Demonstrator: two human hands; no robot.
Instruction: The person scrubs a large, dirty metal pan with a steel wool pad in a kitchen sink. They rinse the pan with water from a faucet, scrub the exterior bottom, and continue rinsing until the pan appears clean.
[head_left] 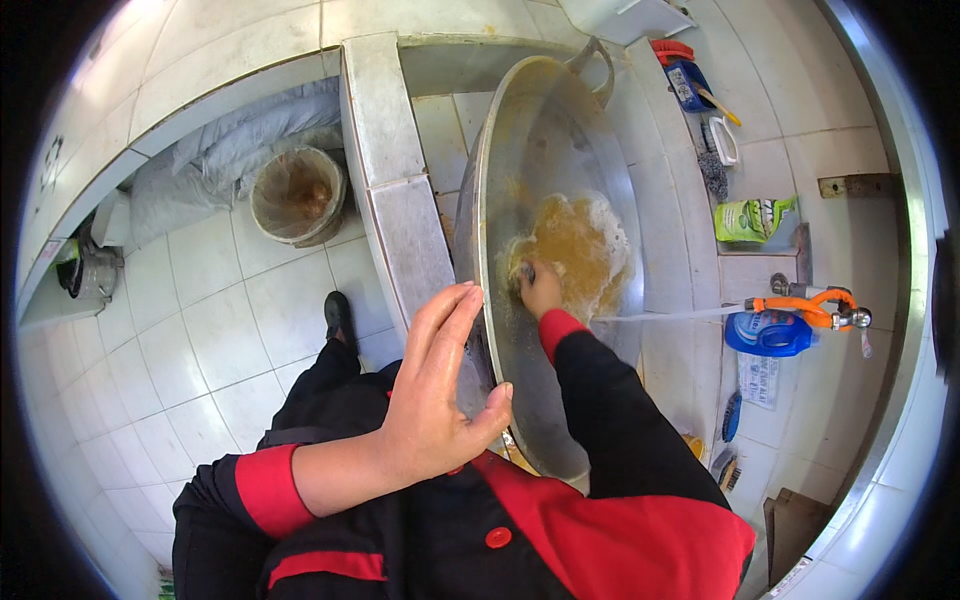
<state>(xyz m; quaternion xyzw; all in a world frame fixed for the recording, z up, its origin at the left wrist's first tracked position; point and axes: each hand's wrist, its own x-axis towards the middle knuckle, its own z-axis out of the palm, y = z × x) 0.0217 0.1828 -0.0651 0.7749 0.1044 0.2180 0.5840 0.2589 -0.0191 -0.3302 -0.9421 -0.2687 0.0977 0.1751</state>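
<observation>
A large metal wok (560,120) with a loop handle stands tilted in the tiled sink, brownish, foamy water (580,245) pooled inside it. Down in the wok, my right hand (542,290) is closed against the inner wall on a small scouring pad (518,262), mostly hidden by fingers and foam. My left hand (435,385) is at the wok's near rim, fingers stretched and thumb apart, fingertips touching the edge. From a tap with an orange hose (815,305), a stream of water runs into the wok near my right wrist.
The sink's tiled wall (400,210) rises left of the wok. On the right ledge are a green pouch (755,220), a blue bottle (768,333), and several brushes. A lined bin (298,197) stands on the floor at left, beside grey bags (250,135).
</observation>
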